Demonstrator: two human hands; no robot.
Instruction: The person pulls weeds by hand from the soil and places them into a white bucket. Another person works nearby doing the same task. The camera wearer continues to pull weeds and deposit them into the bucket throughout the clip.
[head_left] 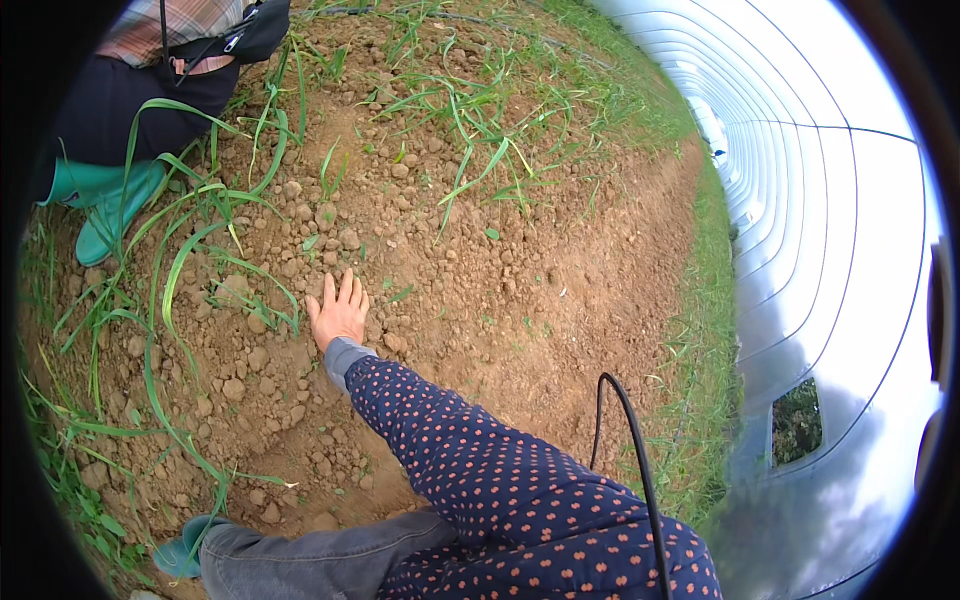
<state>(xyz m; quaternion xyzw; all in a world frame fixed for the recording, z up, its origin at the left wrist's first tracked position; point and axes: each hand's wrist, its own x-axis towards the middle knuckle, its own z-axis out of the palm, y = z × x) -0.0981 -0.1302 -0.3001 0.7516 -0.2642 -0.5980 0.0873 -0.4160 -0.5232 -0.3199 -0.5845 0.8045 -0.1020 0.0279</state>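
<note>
I see 1 hand in the head view, at the end of a navy sleeve with orange dots. I cannot tell for certain whether it is the left or the right; the arm comes in from the lower right. It lies flat, palm down, fingers spread and released, grasping nothing, pressed on the crumbly brown soil. The other hand is out of view.

The nearest plants are the small grass weeds just beside the hand on its left, their blades running roughly left to right along the ground. Taller grass stands well apart, ahead of the fingertips.

A second person crouches at upper left in a green rubber boot. A black hose arcs near the sleeve, and a white plastic tunnel runs along the right.
</note>
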